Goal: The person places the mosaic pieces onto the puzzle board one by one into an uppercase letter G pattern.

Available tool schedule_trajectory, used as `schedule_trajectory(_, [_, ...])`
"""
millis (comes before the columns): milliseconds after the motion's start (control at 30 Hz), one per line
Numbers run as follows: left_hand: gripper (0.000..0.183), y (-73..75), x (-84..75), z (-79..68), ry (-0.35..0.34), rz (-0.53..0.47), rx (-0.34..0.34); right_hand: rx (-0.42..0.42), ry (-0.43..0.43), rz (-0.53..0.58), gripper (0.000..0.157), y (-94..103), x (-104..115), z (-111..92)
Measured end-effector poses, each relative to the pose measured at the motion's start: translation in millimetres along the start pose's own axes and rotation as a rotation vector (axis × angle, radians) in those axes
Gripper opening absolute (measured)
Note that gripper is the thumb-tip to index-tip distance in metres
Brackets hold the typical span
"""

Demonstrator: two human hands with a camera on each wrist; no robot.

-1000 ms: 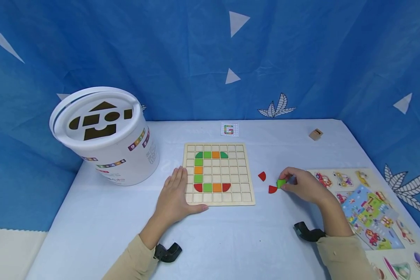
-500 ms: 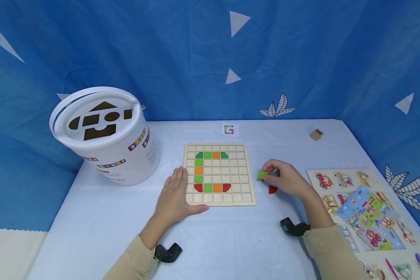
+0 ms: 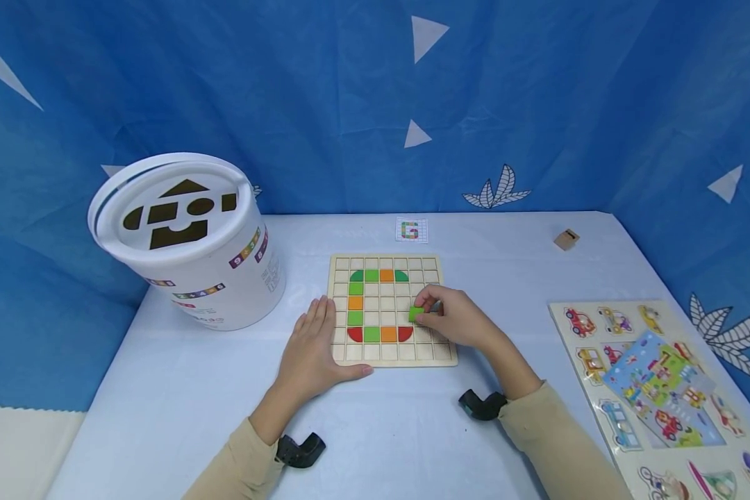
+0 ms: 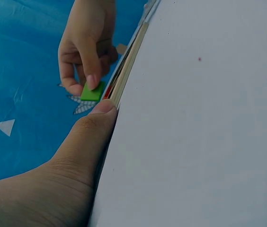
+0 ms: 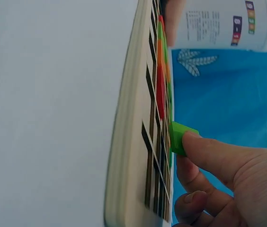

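Observation:
A wooden grid board (image 3: 423,355) lies on the table, with green, orange and red tiles set in its squares in a C-like shape. My left hand (image 3: 306,351) rests at its left edge, fingers straight, the thumb (image 4: 88,137) along the front edge. Over the right part of the board, my right hand (image 3: 451,318) pinches a green square tile (image 3: 416,314) between thumb and fingertips. Seen from the right wrist, the green tile (image 5: 183,137) is tilted, close above the grid, near a red quarter-round tile (image 5: 160,92).
A white bucket (image 3: 250,298) with shape cut-outs in its lid stands at the left. Behind the board lies a small pattern card (image 3: 411,230). A small brown block (image 3: 566,239) sits at the back right, and a picture puzzle board (image 3: 575,382) at the right.
My right hand has carried the green tile leftward from the table onto the board's area. Two loose red pieces seen earlier are now hidden behind the right hand and forearm. The left hand stays put.

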State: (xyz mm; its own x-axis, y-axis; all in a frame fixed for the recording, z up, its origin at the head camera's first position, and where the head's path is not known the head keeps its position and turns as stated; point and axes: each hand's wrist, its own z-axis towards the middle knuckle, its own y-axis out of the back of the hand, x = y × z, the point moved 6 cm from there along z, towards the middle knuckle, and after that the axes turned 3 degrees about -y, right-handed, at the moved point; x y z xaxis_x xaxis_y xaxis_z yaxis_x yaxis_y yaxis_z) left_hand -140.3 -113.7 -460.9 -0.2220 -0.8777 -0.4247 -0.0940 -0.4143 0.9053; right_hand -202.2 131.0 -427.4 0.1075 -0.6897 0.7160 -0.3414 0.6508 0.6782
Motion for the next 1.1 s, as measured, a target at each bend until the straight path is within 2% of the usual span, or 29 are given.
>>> schedule_trajectory(267, [0.136,-0.1,-0.6,1.0,-0.004,0.006,0.004,0.001,0.013,-0.037,0.014,-12.5,9,6])
schedule_trajectory(567, [0.136,1.4,-2.0,1.5,-0.008,0.006,0.000,-0.010,0.023,-0.110,0.015,-12.9,13,6])
schedule_trajectory(767, [0.136,1.9,-2.2,1.9,-0.008,0.007,-0.001,-0.004,0.042,-0.138,0.023,-11.6,16,3])
schedule_trajectory(933, [0.136,1.0,-1.7,2.4,-0.008,0.008,0.001,-0.010,0.041,-0.166,0.031,-4.4,14,-3])
schedule_trajectory(1100, [0.136,0.5,-1.7,2.0,-0.006,0.004,0.005,-0.065,-0.024,-0.175,0.036,15.5,4,-10])
